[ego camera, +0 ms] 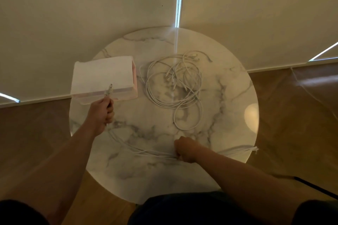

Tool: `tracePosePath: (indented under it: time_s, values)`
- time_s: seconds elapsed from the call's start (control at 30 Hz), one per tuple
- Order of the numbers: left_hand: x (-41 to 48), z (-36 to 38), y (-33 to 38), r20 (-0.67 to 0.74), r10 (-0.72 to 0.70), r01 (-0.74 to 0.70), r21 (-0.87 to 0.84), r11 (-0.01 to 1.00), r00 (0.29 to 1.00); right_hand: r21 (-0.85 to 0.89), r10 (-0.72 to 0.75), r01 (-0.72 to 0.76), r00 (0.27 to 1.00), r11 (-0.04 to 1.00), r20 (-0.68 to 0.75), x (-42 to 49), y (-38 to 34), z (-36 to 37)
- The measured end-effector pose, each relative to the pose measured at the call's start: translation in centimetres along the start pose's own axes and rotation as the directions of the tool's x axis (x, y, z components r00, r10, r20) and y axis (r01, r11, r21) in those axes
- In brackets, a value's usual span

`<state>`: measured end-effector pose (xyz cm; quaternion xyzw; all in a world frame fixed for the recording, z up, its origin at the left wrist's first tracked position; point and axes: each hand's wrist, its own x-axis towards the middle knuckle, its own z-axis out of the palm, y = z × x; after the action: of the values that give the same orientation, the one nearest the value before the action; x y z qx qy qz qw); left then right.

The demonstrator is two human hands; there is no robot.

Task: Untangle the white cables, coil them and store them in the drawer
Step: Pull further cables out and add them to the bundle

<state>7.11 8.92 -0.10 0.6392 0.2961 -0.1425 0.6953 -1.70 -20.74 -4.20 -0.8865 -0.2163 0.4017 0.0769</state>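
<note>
The left grip (102,113) is clamped below the plug ends (110,90) of a thin white cable bundle (150,153). The right grip (184,150) is clamped on the same bundle near the front edge of the round marble bench (228,118). The bundle's long axis runs left to right, curving between them. The tangled cables (175,86) lie toward the far edge, nearer the right grip. The boxy drawer (102,76) sits at the left edge.

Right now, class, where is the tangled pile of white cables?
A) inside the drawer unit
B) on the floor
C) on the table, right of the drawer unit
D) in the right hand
C: the tangled pile lies on the marble table, right of the drawer unit; the left hand and right hand grip a separate cable.
</note>
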Motion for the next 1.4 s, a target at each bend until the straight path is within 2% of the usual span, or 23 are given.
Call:
tracePosePath:
  time_s: [0.13, 0.2, 0.27, 0.33, 0.4, 0.47, 0.5, 0.53, 0.6, 0.67, 0.73, 0.8, 0.87, 0.93, 1.03, 1.07, 1.1, 1.13, 1.17, 1.23, 1.27, 1.3, 1.4]
  values:
    - [0.2, 0.6, 0.7, -0.02, -0.008, 0.008, 0.014, 1.0, 1.0, 0.064, -0.063, 0.057, 0.994, 0.996, 0.092, 0.0, -0.7, 0.4]
    - [0.3, 0.9, 0.6, -0.012, -0.028, 0.029, 0.03, 0.999, 1.0, 0.129, -0.089, 0.079, 0.993, 0.988, 0.077, -0.2, -0.5, 0.7]
    - [0.4, 1.0, 0.3, 0.009, -0.049, 0.049, 0.045, 0.998, 0.999, 0.216, -0.051, 0.057, 0.998, 0.975, -0.033, 0.0, 0.9, 0.1]
    - [0.3, 1.1, 0.0, 0.028, -0.065, 0.063, 0.048, 0.997, 0.998, 0.377, 0.13, -0.023, 0.957, 0.926, -0.26, 0.6, 3.4, -1.8]
    - [0.0, 1.2, -0.3, 0.048, -0.077, 0.075, 0.033, 0.997, 0.996, 0.597, 0.454, -0.142, 0.791, 0.789, -0.41, 1.4, 6.0, -4.5]
    - [-0.3, 1.4, -0.3, 0.063, -0.091, 0.091, 0.009, 0.996, 0.994, 0.823, 0.7, -0.148, 0.618, 0.549, -0.356, 2.6, 8.4, -7.0]
    - [-0.4, 1.4, -0.3, 0.068, -0.097, 0.097, 0.001, 0.995, 0.993, 0.9, 0.762, -0.105, 0.579, 0.423, -0.291, 3.2, 9.2, -8.1]
    - [-0.6, 1.5, -0.3, 0.073, -0.1, 0.101, -0.004, 0.995, 0.992, 0.951, 0.79, -0.059, 0.574, 0.304, -0.217, 3.7, 9.8, -9.2]
    - [-0.9, 1.9, -0.3, 0.076, -0.103, 0.103, -0.003, 0.995, 0.992, 0.992, 0.786, 0.005, 0.61, 0.127, -0.104, 4.5, 10.1, -10.9]
    - [-1.2, 2.3, -0.3, 0.073, -0.101, 0.101, 0.005, 0.995, 0.992, 0.999, 0.757, 0.023, 0.652, 0.044, -0.048, 5.4, 10.1, -12.0]
    - [-1.3, 2.5, -0.2, 0.069, -0.104, 0.104, 0.003, 0.995, 0.992, 0.999, 0.768, 0.043, 0.639, 0.009, -0.034, 6.4, 9.9, -12.7]
    - [-1.4, 2.7, -0.2, 0.067, -0.107, 0.107, -0.006, 0.994, 0.992, 0.997, 0.812, 0.044, 0.578, 0.059, -0.074, 6.9, 10.0, -13.1]
    - [-1.4, 2.8, -0.2, 0.063, -0.109, 0.11, -0.012, 0.994, 0.992, 0.974, 0.832, -0.046, 0.53, 0.224, -0.166, 6.7, 10.0, -13.7]
    - [-1.4, 2.9, -0.2, 0.061, -0.115, 0.116, -0.015, 0.993, 0.992, 0.937, 0.826, -0.105, 0.511, 0.334, -0.237, 6.9, 9.9, -14.2]
    - [-1.4, 3.2, -0.2, 0.063, -0.116, 0.117, -0.014, 0.993, 0.991, 0.93, 0.814, -0.178, 0.554, 0.322, -0.176, 7.7, 9.7, -14.7]
    - [-1.4, 3.2, -0.2, 0.062, -0.116, 0.118, -0.013, 0.993, 0.991, 0.911, 0.828, -0.24, 0.536, 0.334, -0.162, 7.8, 9.6, -14.8]
    - [-1.4, 3.3, -0.2, 0.062, -0.117, 0.117, -0.011, 0.993, 0.991, 0.866, 0.849, -0.309, 0.483, 0.393, -0.213, 7.8, 9.4, -14.9]
    - [-1.3, 3.3, -0.2, 0.062, -0.116, 0.117, -0.008, 0.993, 0.991, 0.806, 0.835, -0.324, 0.434, 0.495, -0.339, 7.8, 9.3, -14.8]
    - [-1.3, 3.3, -0.3, 0.064, -0.117, 0.117, -0.004, 0.993, 0.991, 0.73, 0.76, -0.274, 0.423, 0.627, -0.494, 8.0, 9.2, -14.8]
    - [-1.2, 3.4, -0.4, 0.066, -0.12, 0.12, -0.003, 0.993, 0.991, 0.511, 0.495, -0.133, 0.539, 0.849, -0.682, 8.9, 8.2, -14.7]
    - [-1.2, 3.4, -0.5, 0.066, -0.122, 0.122, 0.0, 0.993, 0.99, 0.445, 0.414, -0.103, 0.595, 0.89, -0.689, 9.5, 7.5, -14.7]
    - [-1.2, 3.4, -0.5, 0.065, -0.123, 0.124, 0.003, 0.992, 0.99, 0.433, 0.389, -0.094, 0.635, 0.896, -0.668, 10.1, 7.0, -14.7]
    - [-1.5, 3.5, -0.3, 0.064, -0.124, 0.124, -0.003, 0.992, 0.99, 0.496, 0.443, -0.166, 0.733, 0.852, -0.516, 11.1, 6.1, -15.1]
